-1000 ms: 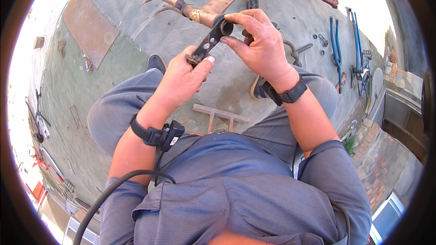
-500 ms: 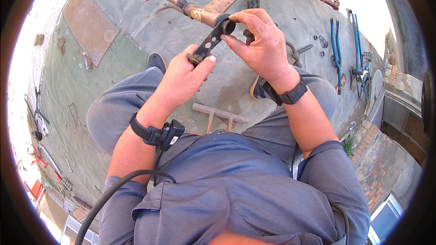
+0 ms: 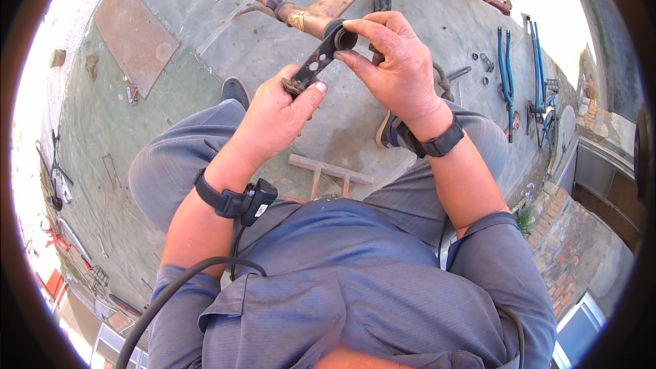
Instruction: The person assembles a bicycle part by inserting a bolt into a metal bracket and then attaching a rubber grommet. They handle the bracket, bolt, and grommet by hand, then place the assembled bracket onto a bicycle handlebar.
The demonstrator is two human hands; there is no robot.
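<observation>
My left hand [image 3: 281, 113] is closed around the lower end of a flat dark metal bar [image 3: 314, 66] with pale round spots, its thumb lying along the near side. At the bar's upper end is a short round collar [image 3: 346, 39], its opening facing right. My right hand [image 3: 393, 61] pinches that collar, forefinger at the top rim and thumb at the lower rim. Just behind the collar, a worn brown bicycle frame [image 3: 338, 1] with a forked end lies across the view. Whether bar and frame are joined there is hidden.
Between my legs stands a small wooden piece [image 3: 331, 169]. A rusty sheet [image 3: 137, 37] lies at the far left. On the right are a blue fork [image 3: 506, 75], loose small parts [image 3: 486, 61] and a brick edge [image 3: 547, 222]. Various tools [image 3: 58, 164] lie along the left side.
My right hand and the collar have shifted very slightly to the right. My left hand keeps its grip on the bar.
</observation>
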